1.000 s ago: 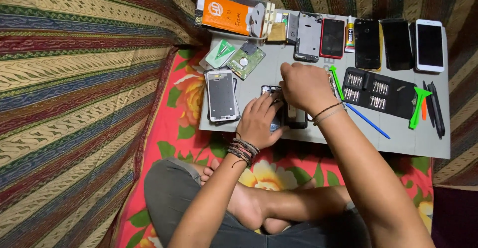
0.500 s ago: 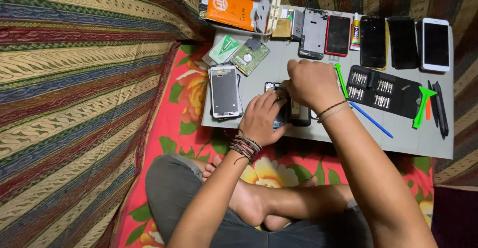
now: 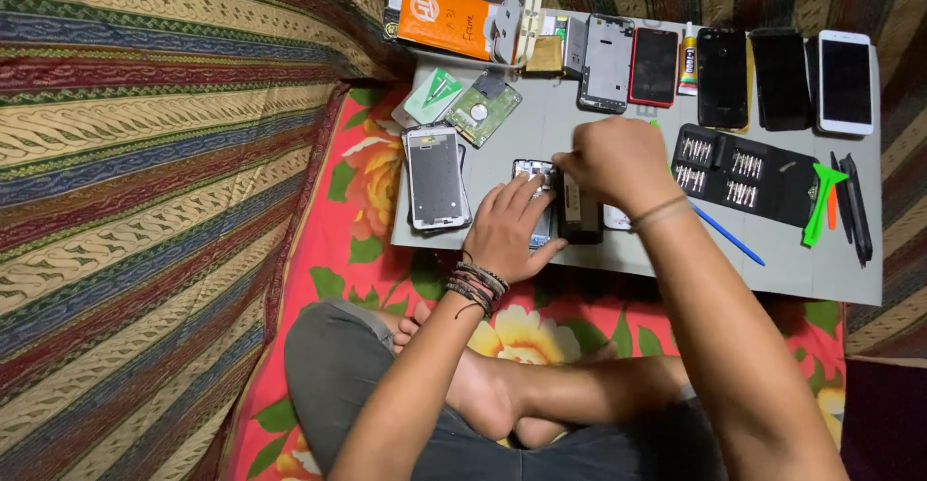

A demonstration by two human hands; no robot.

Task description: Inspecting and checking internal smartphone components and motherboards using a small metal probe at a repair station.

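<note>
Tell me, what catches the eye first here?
Two hands meet at the middle of a grey board: the left hand rests on an opened phone, the right hand works just above it. A row of dark phones lines the far edge, beside an orange packet.

The right hand (image 3: 610, 162) hides most of the opened phone (image 3: 541, 201).

Grey board (image 3: 599, 259), phones (image 3: 722, 77), toolkit (image 3: 744, 164)

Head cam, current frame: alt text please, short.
Seated cross-legged, a person steadies an opened phone with the left hand while the right hand works on it, on a grey board lined with phones and a screwdriver bit case.
</note>
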